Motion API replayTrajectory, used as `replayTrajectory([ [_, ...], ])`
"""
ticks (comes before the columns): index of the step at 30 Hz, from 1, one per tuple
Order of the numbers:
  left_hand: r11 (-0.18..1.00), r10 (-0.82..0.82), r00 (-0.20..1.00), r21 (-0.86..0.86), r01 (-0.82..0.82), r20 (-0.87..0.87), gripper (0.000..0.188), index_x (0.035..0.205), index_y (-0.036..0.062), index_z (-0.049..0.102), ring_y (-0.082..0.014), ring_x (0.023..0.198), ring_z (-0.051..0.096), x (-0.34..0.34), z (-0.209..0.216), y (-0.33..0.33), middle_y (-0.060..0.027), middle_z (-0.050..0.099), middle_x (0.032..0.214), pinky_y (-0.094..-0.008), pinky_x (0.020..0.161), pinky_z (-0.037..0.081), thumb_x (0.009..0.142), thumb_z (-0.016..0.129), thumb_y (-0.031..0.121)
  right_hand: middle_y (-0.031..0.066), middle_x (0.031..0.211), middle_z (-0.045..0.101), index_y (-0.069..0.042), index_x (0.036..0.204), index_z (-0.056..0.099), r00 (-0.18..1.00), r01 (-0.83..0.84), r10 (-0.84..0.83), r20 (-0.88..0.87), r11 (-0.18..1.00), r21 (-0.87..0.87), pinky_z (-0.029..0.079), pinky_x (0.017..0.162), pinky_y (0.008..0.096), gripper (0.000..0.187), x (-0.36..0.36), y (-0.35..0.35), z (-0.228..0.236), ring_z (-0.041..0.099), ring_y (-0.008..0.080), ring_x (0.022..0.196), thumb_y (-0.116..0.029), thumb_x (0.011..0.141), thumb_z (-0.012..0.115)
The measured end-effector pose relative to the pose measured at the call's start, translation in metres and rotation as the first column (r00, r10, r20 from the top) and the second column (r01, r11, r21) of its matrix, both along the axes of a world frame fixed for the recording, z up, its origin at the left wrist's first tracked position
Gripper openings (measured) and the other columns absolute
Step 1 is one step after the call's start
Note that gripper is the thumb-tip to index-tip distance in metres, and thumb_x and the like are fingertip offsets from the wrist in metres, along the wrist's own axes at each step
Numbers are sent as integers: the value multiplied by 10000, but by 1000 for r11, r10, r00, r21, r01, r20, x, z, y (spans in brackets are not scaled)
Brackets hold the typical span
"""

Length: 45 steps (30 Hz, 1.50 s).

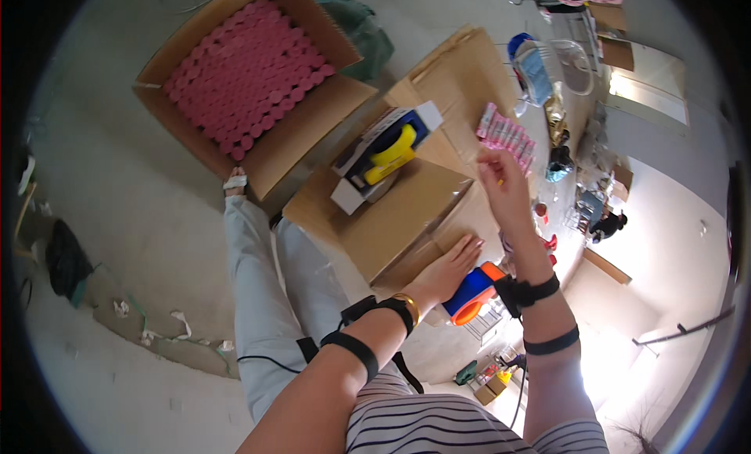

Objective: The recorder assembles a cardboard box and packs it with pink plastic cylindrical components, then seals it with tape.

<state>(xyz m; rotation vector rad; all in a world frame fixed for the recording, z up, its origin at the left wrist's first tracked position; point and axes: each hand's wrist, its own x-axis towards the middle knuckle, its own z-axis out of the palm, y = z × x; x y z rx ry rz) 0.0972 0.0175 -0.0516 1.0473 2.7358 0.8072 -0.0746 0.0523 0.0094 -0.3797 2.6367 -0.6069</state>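
Observation:
My left hand [450, 276], with a gold bracelet at its wrist, lies flat with fingers stretched along the side of a closed cardboard box [407, 223]. Raised past the box's right edge is my right hand [504, 190], its fingers bent together; a tiny yellow spot shows at them, too small to name. Beside the left hand sits a blue and orange tape dispenser [473, 292]. On top of the cardboard box rests a small open blue and white box [368, 149] with a yellow object [391, 154] in it. Several pink packaged tubes [508, 136] lie beyond my right hand.
A large open carton [274, 161] filled with pink-capped cylinders [250, 71] stands at the far left. Flattened cardboard [461, 71] lies behind the box. A white plastic basket [569, 67] is at the far right. A black bag [69, 254] and scraps lie on the floor.

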Motion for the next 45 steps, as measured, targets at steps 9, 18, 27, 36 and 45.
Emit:
replayTrajectory([
  [9,999,-28,1000,-32,27,-13,581,1462,13,313,-266,1463,156,-7,7,-3,-133,246,1555,-462,1195,57,944,367,271,104,948,701,38,1070,660,914,181,-214,344,975,125,506,804,295,364,-15,40,-15,653,156,881,-271,878,675],
  [18,997,-50,995,68,44,89,599,1445,-2,338,-257,1464,152,-7,4,-4,-148,247,1550,-451,1197,46,933,390,304,124,866,722,37,978,704,912,232,-254,321,967,105,533,739,279,322,-8,39,-23,681,163,779,-225,793,735],
  [27,993,-65,996,98,58,63,595,1439,-9,346,-255,1458,174,-9,6,-4,-124,313,1525,-454,1197,43,945,378,321,55,799,689,16,950,692,897,389,-412,162,908,154,501,711,241,185,10,36,-40,633,91,742,-126,836,666],
  [36,990,-112,990,90,104,81,573,1437,6,360,-254,1442,223,-8,5,-4,-114,366,1495,-463,1195,36,954,356,313,98,852,679,-56,860,698,958,281,-265,-112,944,171,507,735,348,128,23,19,-31,653,281,810,-172,826,653],
  [45,990,-143,987,29,141,73,622,1467,2,291,-253,1460,162,-12,11,-10,-119,281,1539,-460,1195,29,952,376,340,75,1040,659,-123,1014,688,909,-390,414,-45,884,259,513,729,364,187,8,29,-2,636,277,880,-219,861,640],
])
